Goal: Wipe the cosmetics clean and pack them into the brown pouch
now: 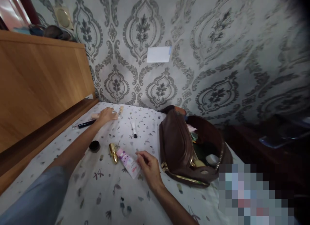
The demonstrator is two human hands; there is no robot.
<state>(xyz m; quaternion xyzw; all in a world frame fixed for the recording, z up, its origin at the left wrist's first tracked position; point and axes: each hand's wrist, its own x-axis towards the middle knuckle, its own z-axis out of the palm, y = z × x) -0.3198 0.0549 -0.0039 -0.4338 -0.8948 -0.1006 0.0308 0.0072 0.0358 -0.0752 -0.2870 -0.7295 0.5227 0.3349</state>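
Note:
My left hand (pixel 108 115) reaches to the far left of the patterned sheet, its fingers closed over a pale pink tube (pixel 95 116). Beside it lie a black pen-like stick (pixel 86 124) with a clear end and a small beige tube (pixel 121 110). My right hand (pixel 149 169) is curled near the middle, thumb and forefinger pinched together; whether anything small sits between them is unclear. Just left of those fingers rests a pink and purple squeeze tube (pixel 128 162), with a gold lipstick-like tube (pixel 113 153) alongside. A round black lid (pixel 94 146) lies further left.
An open brown zip bag (pixel 175 144) with several items inside stands right of my right hand. A white tube with a black cap (pixel 134 129) lies near the centre. A wooden panel (pixel 43 73) borders the left, and a patterned wall (pixel 138 79) rises behind.

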